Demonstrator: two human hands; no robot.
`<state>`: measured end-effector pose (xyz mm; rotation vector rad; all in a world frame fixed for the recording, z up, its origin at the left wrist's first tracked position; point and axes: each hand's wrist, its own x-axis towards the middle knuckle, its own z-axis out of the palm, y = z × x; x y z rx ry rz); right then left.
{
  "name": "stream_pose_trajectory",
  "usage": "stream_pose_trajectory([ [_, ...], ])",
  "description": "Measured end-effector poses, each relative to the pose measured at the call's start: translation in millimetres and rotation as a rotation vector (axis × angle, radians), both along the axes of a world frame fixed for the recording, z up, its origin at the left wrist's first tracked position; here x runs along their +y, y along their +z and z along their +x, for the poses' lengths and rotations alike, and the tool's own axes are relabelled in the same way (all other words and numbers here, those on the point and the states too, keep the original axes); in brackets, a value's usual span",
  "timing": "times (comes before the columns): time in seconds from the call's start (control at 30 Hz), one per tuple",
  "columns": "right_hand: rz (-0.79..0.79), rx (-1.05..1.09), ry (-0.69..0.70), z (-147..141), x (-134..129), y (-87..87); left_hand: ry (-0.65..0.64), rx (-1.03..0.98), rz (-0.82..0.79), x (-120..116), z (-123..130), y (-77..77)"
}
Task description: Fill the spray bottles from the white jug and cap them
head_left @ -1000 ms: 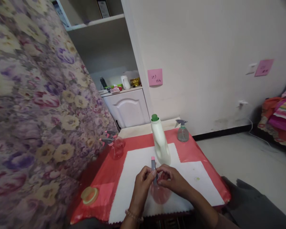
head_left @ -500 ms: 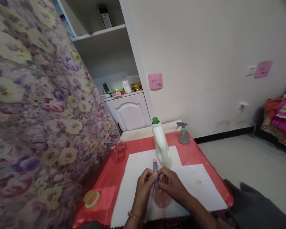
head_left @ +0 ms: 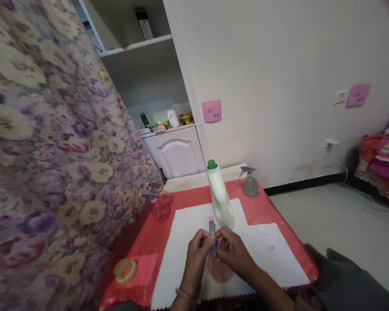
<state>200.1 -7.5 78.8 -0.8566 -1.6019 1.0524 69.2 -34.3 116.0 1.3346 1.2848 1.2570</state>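
A spray bottle (head_left: pixel 221 273) with a clear pinkish body stands on the white cloth in front of me, its grey spray head tipped with a pink nozzle that points away. My left hand (head_left: pixel 197 255) pinches the grey head from the left, thumb on top. On the other side, the fingers of my right hand (head_left: pixel 236 252) are closed at the neck just below the head; the collar itself is hidden behind them. Right behind the nozzle rises a pale green-white jug (head_left: pixel 221 196) with a green insert in its mouth.
Pink-nozzled spray bottles (head_left: pixel 161 209) stand at the table's left edge. A spray bottle with a green collar (head_left: pixel 250 186) is at the back right. A round yellowish lid (head_left: pixel 125 271) lies front left on the red cover (head_left: pixel 134 298). A floral curtain (head_left: pixel 68 172) borders the left side.
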Motion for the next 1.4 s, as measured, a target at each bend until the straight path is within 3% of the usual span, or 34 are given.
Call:
stream_pose_trajectory([
  [0.13,-0.025,-0.062,-0.129,-4,-2,-0.5,-0.008,-0.012,-0.002,-2,1,1.8],
  [0.33,-0.011,-0.031,0.091,6,2,3.3,0.020,-0.001,0.006,-2,2,2.8],
  [0.5,-0.006,-0.053,-0.114,0,1,-1.1,0.006,-0.038,-0.003,-4,5,6.1],
  [0.7,0.034,-0.076,0.085,5,3,-1.0,0.008,-0.032,-0.003,-5,5,3.2],
  [0.87,-0.006,-0.092,-0.127,-1,0,-4.5,0.006,-0.038,-0.010,-4,4,2.4],
  [0.93,-0.040,-0.090,-0.085,0,0,-2.8,0.002,-0.033,-0.011,-4,4,1.9],
  [1.07,-0.035,-0.042,0.144,7,2,1.9,0.010,-0.007,0.006,-2,3,-1.6],
  [1.27,-0.072,-0.053,-0.104,0,1,-2.7,0.004,-0.041,-0.022,-2,3,-2.2],
  [1.4,-0.046,-0.044,0.061,5,2,1.2,0.010,-0.032,0.001,-2,4,-0.4],
])
